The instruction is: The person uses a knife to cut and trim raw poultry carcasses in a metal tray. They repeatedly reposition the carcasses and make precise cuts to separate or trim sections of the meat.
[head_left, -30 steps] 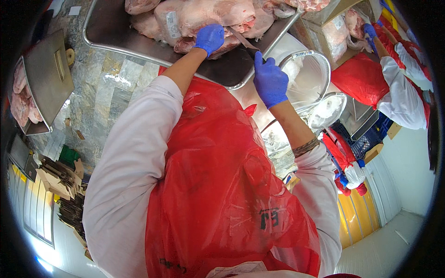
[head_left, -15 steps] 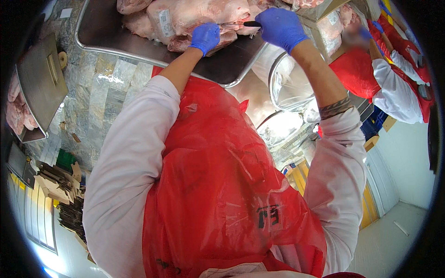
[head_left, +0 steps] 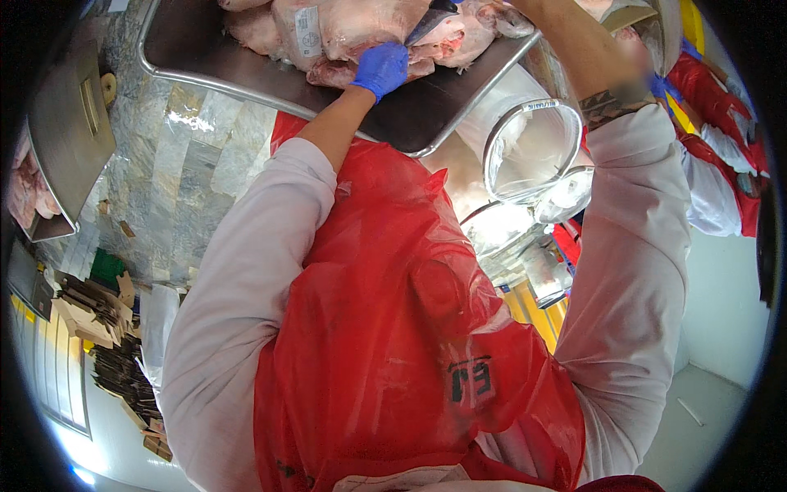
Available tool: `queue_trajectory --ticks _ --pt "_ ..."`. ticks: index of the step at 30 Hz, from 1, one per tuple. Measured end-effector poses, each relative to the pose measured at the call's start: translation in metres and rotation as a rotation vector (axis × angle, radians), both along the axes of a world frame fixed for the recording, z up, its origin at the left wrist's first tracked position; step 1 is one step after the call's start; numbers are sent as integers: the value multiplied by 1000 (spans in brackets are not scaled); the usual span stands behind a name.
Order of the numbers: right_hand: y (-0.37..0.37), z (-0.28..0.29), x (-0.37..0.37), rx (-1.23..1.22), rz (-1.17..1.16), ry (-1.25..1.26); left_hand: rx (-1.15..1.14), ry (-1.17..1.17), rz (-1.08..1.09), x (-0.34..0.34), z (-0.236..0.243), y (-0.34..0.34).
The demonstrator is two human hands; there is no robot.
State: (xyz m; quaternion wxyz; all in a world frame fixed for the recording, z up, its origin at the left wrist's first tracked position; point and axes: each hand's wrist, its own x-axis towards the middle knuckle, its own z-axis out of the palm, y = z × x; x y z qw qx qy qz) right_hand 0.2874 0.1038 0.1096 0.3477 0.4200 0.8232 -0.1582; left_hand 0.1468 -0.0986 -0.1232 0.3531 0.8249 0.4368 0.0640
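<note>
Large pale pieces of raw meat (head_left: 365,29) lie in a deep grey metal tub (head_left: 246,90) at the top of the view. My left hand (head_left: 383,70), in a blue glove, is closed on the near edge of the meat. Just right of it, a knife blade (head_left: 430,23) slants against the meat, its handle end at the upper edge. My right forearm (head_left: 566,41) reaches up to that edge, where the gloved right hand is almost wholly cut off. A white printed label (head_left: 307,31) sticks to one piece.
Right of the tub are clear plastic bags on round hoops (head_left: 533,152). Co-workers in red aprons (head_left: 721,90) stand at the far right. Another metal tub (head_left: 74,139) with meat is at the left, above flattened cardboard (head_left: 123,373). Grey tiles (head_left: 197,148) cover the floor.
My right hand has moved up and right, nearly out of view. The knife, level before, now slants with its blade broadside. The left hand appears slightly further right, still at the meat.
</note>
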Motion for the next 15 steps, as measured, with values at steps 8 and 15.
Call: queue_trajectory --ticks 8,15 --pt "-112 1 54 -134 -282 87 37 -24 7 -5 -13 -9" --pt "-248 75 42 98 -835 87 -36 18 -46 -7 -21 -23"
